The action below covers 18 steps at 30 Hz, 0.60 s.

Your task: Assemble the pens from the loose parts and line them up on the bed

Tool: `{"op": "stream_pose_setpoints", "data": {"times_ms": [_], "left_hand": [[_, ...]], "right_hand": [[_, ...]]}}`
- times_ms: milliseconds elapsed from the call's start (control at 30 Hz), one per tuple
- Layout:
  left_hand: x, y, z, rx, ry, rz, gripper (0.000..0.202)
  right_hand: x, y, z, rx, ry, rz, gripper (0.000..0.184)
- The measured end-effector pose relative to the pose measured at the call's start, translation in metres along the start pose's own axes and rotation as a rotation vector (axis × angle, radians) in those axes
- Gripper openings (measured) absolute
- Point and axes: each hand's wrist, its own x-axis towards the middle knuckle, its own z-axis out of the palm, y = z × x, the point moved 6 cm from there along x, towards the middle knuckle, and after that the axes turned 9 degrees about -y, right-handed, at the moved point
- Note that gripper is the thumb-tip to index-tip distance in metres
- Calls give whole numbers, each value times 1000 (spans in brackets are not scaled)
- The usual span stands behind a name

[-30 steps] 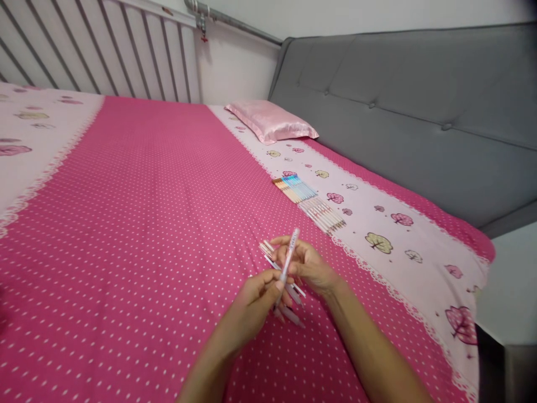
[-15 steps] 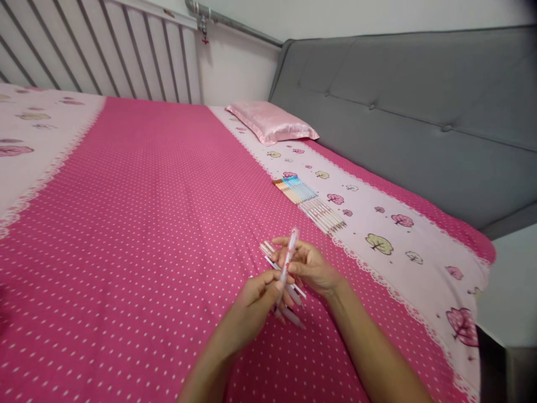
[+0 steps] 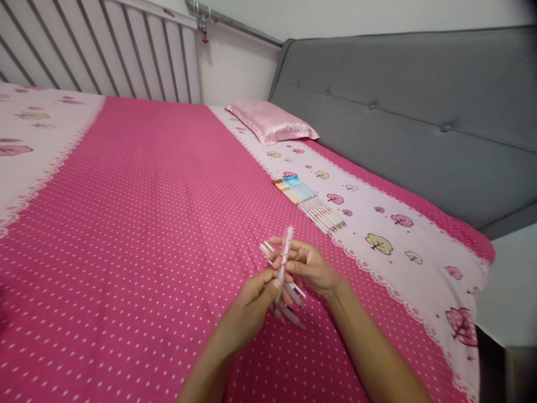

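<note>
A pale, see-through pen point(image 3: 287, 242) with small red marks stands nearly upright between my hands. My left hand point(image 3: 258, 294) pinches its lower end between thumb and fingers. Higher up, the thumb and fingers of my right hand point(image 3: 309, 267) close around the barrel from the right. Beneath both hands lies a loose pile of pens point(image 3: 295, 318), partly covered by my fingers. Some white pen ends point(image 3: 265, 247) stick out at the upper left of the pile.
Farther off, brown and blue pens point(image 3: 296, 189) lie in a neat row on the bedspread point(image 3: 168, 224), beside a row of white pens point(image 3: 322, 215). A pink pillow point(image 3: 272, 123) rests near the grey headboard point(image 3: 403, 101). A radiator point(image 3: 104, 50) stands behind the bed.
The pen's upper end has shifted slightly left, and the fingers of my right hand have moved a little with it. The rows of pens have stayed put.
</note>
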Motion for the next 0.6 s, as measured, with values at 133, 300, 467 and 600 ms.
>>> {"op": "stream_pose_setpoints", "data": {"times_ms": [133, 300, 467, 600], "left_hand": [[1, -1, 0, -30, 22, -32, 25], [2, 0, 1, -49, 12, -35, 26], [1, 2, 1, -35, 21, -23, 28], [2, 1, -1, -17, 43, -38, 27]], "right_hand": [[0, 3, -5, -26, 29, 2, 47], [0, 5, -6, -12, 38, 18, 39], [0, 3, 3, 23, -11, 43, 36], [1, 3, 4, 16, -46, 36, 35]]}}
